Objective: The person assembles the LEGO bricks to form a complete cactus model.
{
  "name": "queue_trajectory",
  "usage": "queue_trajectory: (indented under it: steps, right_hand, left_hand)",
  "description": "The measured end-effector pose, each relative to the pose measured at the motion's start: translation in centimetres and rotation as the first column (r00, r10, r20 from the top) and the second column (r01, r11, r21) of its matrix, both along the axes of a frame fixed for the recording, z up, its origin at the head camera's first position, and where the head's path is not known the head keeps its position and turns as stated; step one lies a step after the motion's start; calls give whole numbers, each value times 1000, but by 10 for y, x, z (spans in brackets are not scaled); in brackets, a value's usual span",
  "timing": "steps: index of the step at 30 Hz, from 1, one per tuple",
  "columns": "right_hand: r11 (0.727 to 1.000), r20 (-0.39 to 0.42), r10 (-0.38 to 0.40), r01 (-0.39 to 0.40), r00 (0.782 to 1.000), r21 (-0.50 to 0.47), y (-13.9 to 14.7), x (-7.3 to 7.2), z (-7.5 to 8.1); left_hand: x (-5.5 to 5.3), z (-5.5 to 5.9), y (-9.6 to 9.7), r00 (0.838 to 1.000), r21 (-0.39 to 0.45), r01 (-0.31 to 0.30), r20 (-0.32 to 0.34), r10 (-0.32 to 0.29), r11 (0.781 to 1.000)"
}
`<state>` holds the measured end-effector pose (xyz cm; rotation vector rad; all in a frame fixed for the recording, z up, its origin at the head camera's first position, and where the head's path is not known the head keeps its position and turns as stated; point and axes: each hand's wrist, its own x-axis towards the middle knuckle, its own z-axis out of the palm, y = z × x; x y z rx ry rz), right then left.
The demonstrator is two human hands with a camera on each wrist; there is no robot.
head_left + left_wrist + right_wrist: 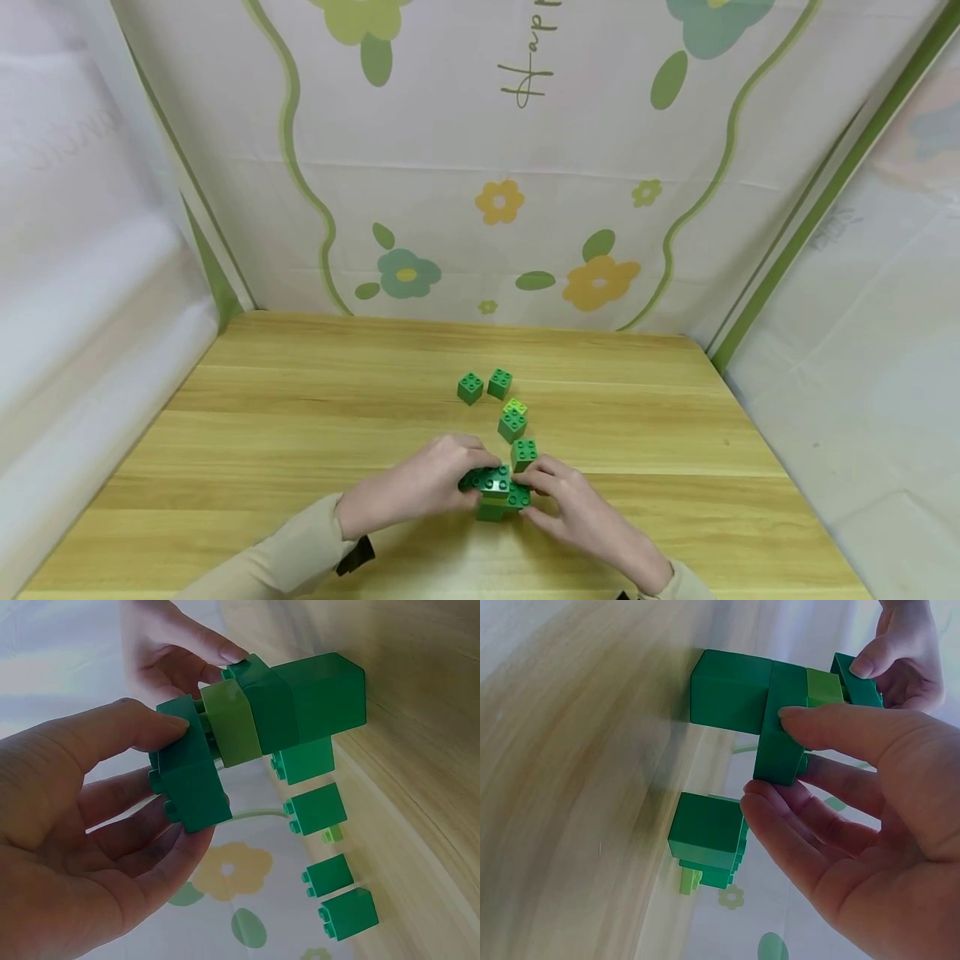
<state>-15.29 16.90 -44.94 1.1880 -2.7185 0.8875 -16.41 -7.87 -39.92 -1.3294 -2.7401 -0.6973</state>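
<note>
A small stack of toy building bricks stands at the near middle of the table: a tall green base brick (pixel 731 690), a longer green brick (pixel 776 754) jutting to the right, and a light green brick (pixel 232 724). My left hand (pixel 431 479) holds another long green brick (pixel 191 772) over the light green one, thumb on one side and fingers on the other. Studs show in the narrow gap between those two. With thumb and fingers, my right hand (pixel 573 504) pinches the jutting end of the lower long brick.
A loose green brick (pixel 525 454) stands just behind the stack. Farther back are another green brick (pixel 512 427), a light green brick (pixel 516 406) partly hidden by it, and two more green bricks (pixel 470 389). A flower-print cloth (pixel 450 125) hangs behind the wooden table (pixel 300 400).
</note>
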Motion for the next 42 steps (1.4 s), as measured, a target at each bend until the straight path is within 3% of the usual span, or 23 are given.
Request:
queue_trajectory:
  steps: [10,17,32,42]
  right_hand:
    - [1000,17,-6,6,1000,2,1,0,-1]
    - [1000,30,-9,9,1000,-1,0,0,-1]
    - [1000,39,-8,8,999,-3,0,0,-2]
    - [1000,22,1,0,1000,-23,0,0,-2]
  left_hand:
    - [0,-1,1,999,12,27,-39,-27,1000]
    - [1,-4,0,1000,38,11,-29,-10,999]
    - [-4,-8,1,997,36,-18,74,15,999]
    - [0,-8,3,1000,37,-6,-17,7,999]
